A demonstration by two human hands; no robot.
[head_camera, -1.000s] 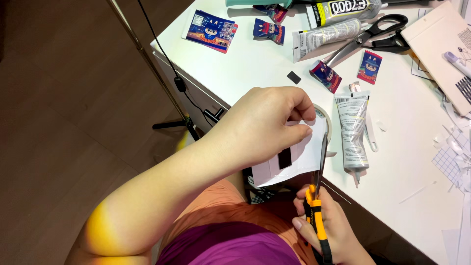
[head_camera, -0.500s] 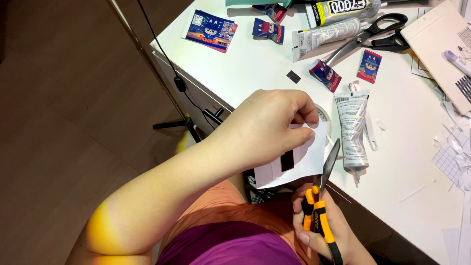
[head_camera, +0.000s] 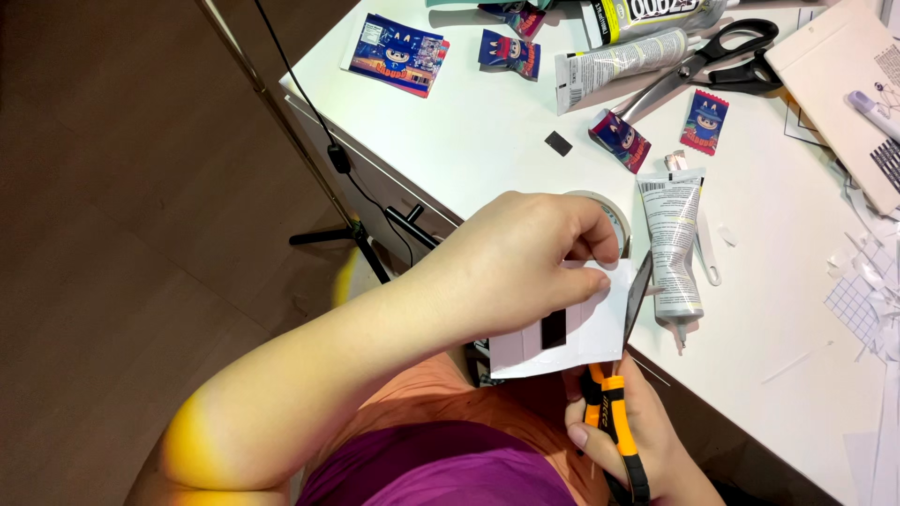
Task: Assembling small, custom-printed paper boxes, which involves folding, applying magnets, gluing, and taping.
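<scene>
My left hand [head_camera: 511, 267] pinches a white paper piece [head_camera: 572, 328] with a small black rectangle on it, held over the near edge of the white table [head_camera: 487, 141]. Below it my right hand [head_camera: 628, 436] grips orange-handled scissors [head_camera: 614, 412]. Their blades are parted and point up along the right edge of the paper. A roll of clear tape [head_camera: 614, 220] lies half hidden behind my left fingers.
A grey glue tube [head_camera: 675, 239] lies right of the paper. Farther back are black scissors [head_camera: 722, 56], two more tubes [head_camera: 619, 61], several small colourful packets [head_camera: 394, 52], a black chip [head_camera: 558, 142]. Paper scraps [head_camera: 862, 290] lie at right. A tripod stand [head_camera: 347, 225] stands left of the table.
The scissors have shifted slightly right and their blades have opened against the paper's right edge. My left hand has kept the paper nearly still.
</scene>
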